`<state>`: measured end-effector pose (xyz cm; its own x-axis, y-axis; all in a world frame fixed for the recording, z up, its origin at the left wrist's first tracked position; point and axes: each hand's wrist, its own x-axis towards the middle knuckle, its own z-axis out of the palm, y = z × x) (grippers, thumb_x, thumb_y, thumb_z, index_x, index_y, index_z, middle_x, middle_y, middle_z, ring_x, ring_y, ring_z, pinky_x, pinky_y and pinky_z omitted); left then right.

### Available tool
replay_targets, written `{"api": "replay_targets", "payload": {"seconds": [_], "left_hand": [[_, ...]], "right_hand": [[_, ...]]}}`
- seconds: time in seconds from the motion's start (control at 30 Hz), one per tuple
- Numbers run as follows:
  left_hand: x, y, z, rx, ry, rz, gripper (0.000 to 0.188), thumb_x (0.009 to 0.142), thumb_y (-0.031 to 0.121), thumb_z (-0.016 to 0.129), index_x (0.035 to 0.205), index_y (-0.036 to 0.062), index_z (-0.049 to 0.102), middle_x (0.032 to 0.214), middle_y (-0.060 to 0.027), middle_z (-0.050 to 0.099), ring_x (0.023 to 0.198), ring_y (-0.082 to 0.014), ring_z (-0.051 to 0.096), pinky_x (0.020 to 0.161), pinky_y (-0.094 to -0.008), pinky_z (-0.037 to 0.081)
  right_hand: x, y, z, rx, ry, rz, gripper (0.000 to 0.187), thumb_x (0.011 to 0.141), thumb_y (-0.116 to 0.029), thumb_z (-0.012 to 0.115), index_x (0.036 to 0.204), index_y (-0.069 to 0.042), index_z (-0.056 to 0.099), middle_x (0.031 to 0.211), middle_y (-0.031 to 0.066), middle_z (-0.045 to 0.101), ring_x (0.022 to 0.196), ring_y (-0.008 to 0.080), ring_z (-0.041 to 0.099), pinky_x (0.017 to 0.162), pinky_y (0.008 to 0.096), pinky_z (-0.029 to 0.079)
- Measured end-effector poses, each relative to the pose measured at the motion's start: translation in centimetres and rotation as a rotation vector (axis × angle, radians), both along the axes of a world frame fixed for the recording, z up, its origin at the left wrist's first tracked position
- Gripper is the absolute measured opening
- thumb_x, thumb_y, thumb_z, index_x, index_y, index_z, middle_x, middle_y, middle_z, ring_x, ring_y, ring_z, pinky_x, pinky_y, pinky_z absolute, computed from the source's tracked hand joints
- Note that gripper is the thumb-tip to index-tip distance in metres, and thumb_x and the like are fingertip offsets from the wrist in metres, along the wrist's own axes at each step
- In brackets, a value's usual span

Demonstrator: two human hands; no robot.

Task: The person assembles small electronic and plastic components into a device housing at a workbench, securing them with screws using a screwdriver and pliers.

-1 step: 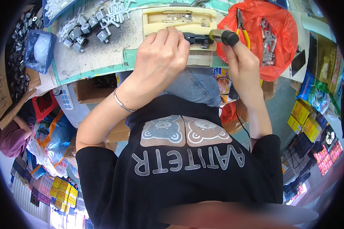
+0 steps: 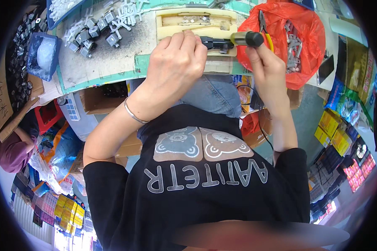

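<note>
Head view: our left grip is curled closed on the black part, its thumb hidden from us; the part juts rightward from that grip, along the near side of the cream jig; our right grip is closed on the mallet, whose head sits just by the part's right end, though we cannot tell whether they touch; just beyond that grip are pliers; right of it, the red bag; well left of our left grip, grey cubes lie on the tabletop.

Worktable, cream fixture, metal blocks, red bag
</note>
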<state>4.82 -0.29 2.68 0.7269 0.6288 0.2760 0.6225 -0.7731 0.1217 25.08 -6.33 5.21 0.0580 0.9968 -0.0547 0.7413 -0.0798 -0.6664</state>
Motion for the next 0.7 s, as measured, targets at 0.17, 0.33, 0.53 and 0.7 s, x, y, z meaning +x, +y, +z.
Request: {"api": "replay_targets", "payload": {"seconds": [0.17,0.33,0.53,0.7], "left_hand": [[-0.2,0.0,-1.1,0.150,-0.158,-0.043,0.015,0.066,0.005,0.061,0.079,-0.0029,0.061,0.086,-0.0167,0.063,0.076,-0.0220,0.060,0.064,-0.0282,0.047],[-0.2,-0.3,-1.3,0.190,-0.117,-0.039,0.018,0.069,0.006,0.061,0.083,-0.0059,0.063,0.089,-0.0198,0.063,0.081,-0.0251,0.062,0.069,-0.0292,0.049],[-0.1,-0.7,-1.4,0.242,-0.105,-0.025,0.018,0.071,0.006,0.060,0.082,-0.0074,0.064,0.091,-0.0210,0.063,0.086,-0.0278,0.062,0.072,-0.0311,0.050],[-0.1,-0.9,-1.6,0.245,-0.114,-0.012,0.020,0.071,0.006,0.060,0.084,-0.0083,0.064,0.092,-0.0215,0.063,0.087,-0.0291,0.062,0.074,-0.0322,0.051]], "right_hand": [[-1.0,0.5,1.1,0.453,0.082,0.063,0.026,0.090,-0.012,0.058,0.114,-0.002,0.061,0.080,0.0166,0.061,0.065,0.0293,0.061,0.057,0.0332,0.047],[-1.5,-0.1,-0.9,0.157,-0.083,0.188,0.032,0.089,-0.010,0.059,0.120,-0.003,0.059,0.086,0.0145,0.065,0.070,0.0224,0.066,0.061,0.0320,0.050],[-1.3,-0.3,-0.7,0.121,-0.175,0.175,0.031,0.089,-0.012,0.060,0.119,-0.004,0.060,0.089,0.0157,0.066,0.074,0.0241,0.067,0.064,0.0328,0.051],[-1.5,0.2,-0.2,0.335,0.047,0.085,0.036,0.088,-0.013,0.060,0.123,-0.010,0.057,0.084,0.0147,0.064,0.071,0.0280,0.064,0.061,0.0357,0.050]]}}
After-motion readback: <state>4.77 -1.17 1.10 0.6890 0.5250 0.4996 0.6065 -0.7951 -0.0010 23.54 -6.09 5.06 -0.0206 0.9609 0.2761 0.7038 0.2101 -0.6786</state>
